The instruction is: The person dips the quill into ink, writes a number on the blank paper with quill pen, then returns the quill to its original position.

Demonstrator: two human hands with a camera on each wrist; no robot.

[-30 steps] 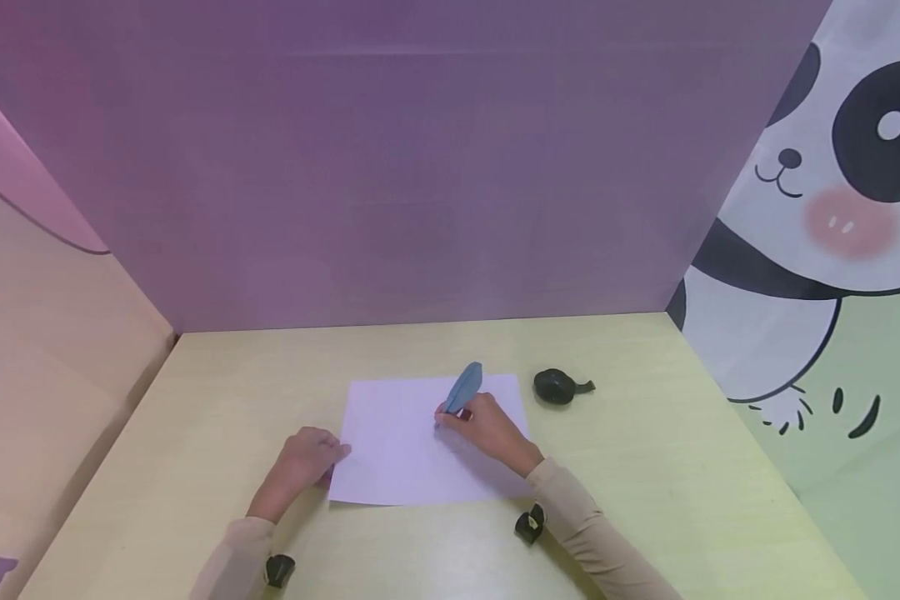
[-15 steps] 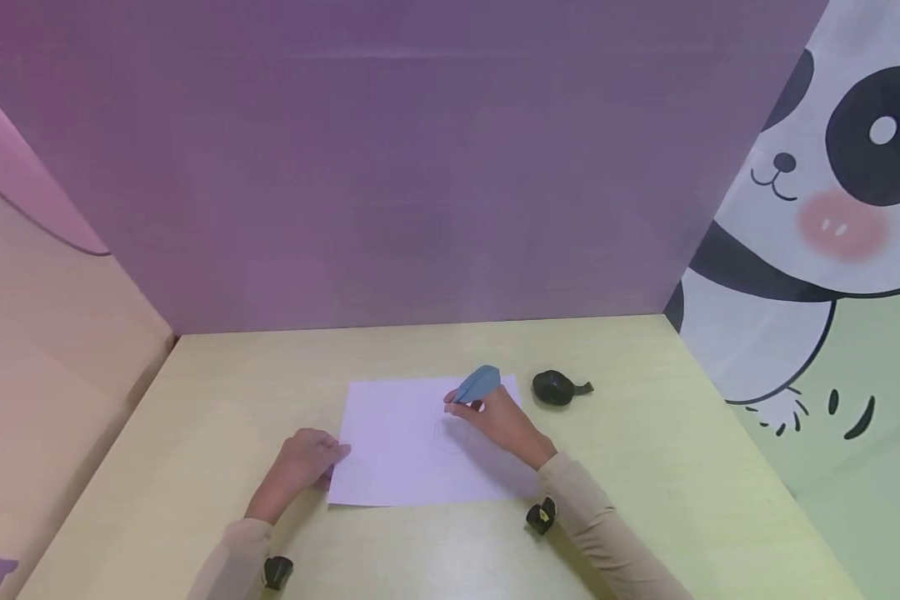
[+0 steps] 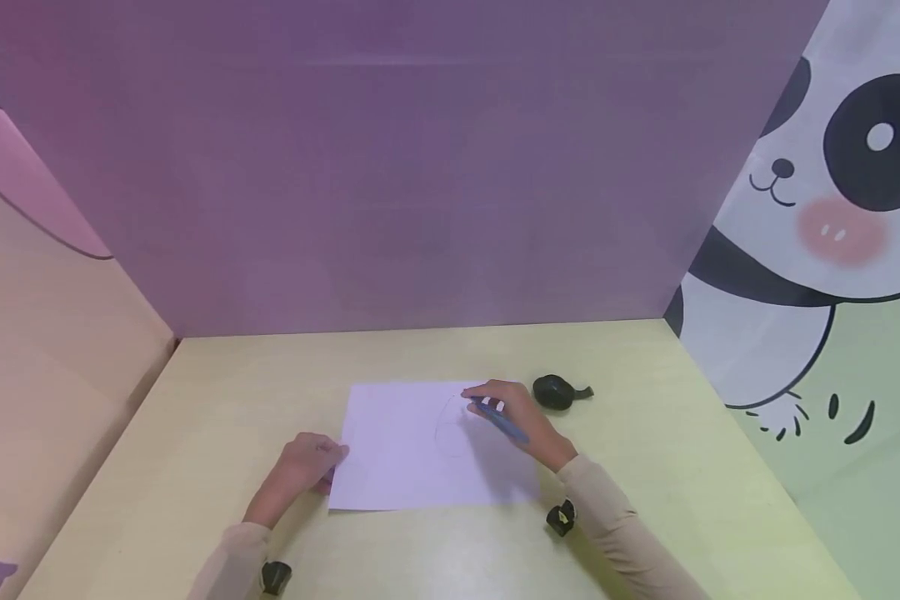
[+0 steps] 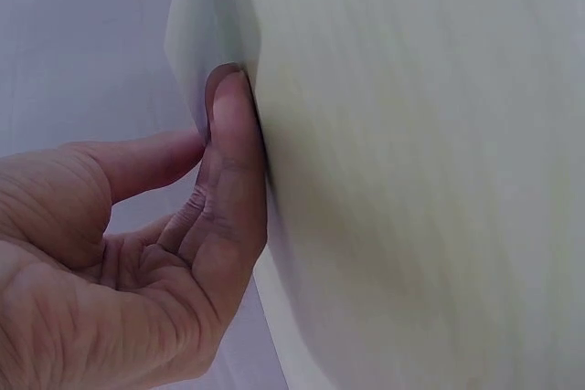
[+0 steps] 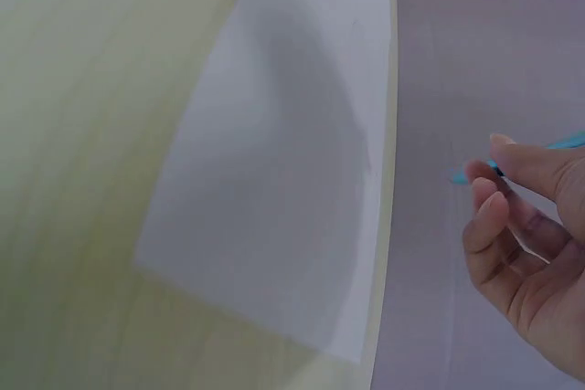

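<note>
A white sheet of paper [image 3: 390, 450] lies on the table with faint curved lines drawn near its middle. My left hand [image 3: 303, 460] pinches the paper's left edge, and the left wrist view shows the thumb on one face and curled fingers [image 4: 239, 134] behind the other. Above the upper right of the sheet, my right hand [image 3: 528, 421] holds a slim blue pen [image 3: 504, 422] between thumb and fingertips. Its body slants back toward the wrist. In the right wrist view the pen's pointed teal tip [image 5: 460, 177] shows past the fingers, lifted off the paper.
Right of the paper, a rounded black object [image 3: 553, 392] with a short stem-like end sits on the pale wooden table [image 3: 240, 383]. A purple panel [image 3: 420, 183] rises behind the table. The right-hand wall [image 3: 772, 350] carries a panda picture.
The right hand has moved up and right across the paper, and the pen has tipped back from leaning upward to pointing toward the wrist. More drawn line shows. The left hand stays put.
</note>
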